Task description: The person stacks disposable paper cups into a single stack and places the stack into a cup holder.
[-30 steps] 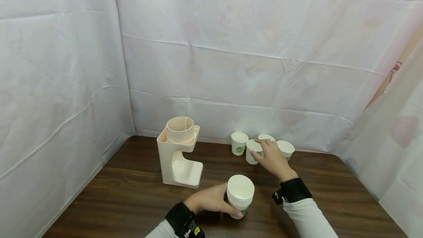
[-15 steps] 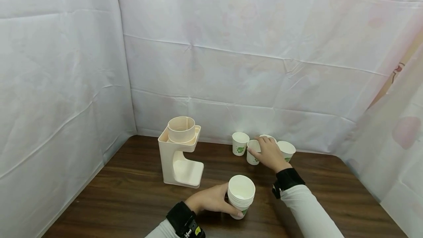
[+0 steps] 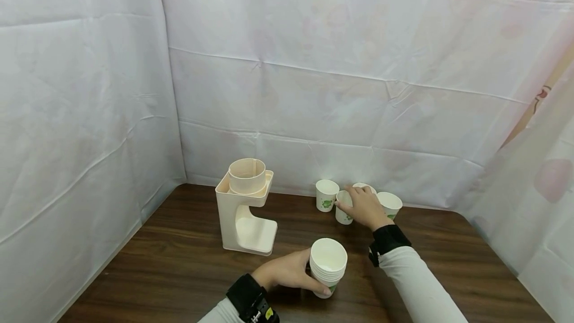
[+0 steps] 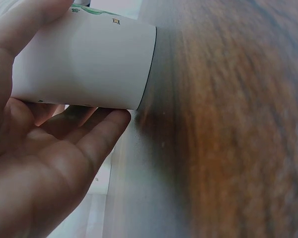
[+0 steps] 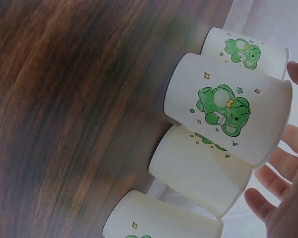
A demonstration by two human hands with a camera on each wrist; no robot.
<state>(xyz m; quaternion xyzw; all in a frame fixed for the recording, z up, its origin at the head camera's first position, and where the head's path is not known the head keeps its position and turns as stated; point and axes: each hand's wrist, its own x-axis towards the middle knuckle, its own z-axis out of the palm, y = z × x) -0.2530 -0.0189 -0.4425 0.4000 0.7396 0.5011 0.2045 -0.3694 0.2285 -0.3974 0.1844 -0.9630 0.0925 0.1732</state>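
Observation:
A stack of nested white paper cups (image 3: pixel 328 258) stands upright on the table, near its front. My left hand (image 3: pixel 291 269) grips the stack from the left, with thumb and fingers around its sides. The left wrist view shows the lowest cup (image 4: pixel 89 59) between thumb and fingers. Further back, my right hand (image 3: pixel 364 207) holds the front paper cup (image 5: pixel 223 106) near its rim, thumb on one side and fingers on the far side. That cup bears a green bear print. Beside it stand the left cup (image 3: pixel 327 196), the right cup (image 3: pixel 389 203) and a partly hidden back cup (image 3: pixel 362 185).
A cream plastic stand (image 3: pixel 227 221) with a round cylinder (image 3: pixel 246 176) on top stands left of the hands. Beneath everything is a dark wooden table (image 3: pixel 170 263). White cloth (image 3: pixel 278 98) hangs close behind the cups and along the sides.
My right hand has shifted slightly left and closed in around the front paper cup, then stayed there. The left hand and its cup stack hold still.

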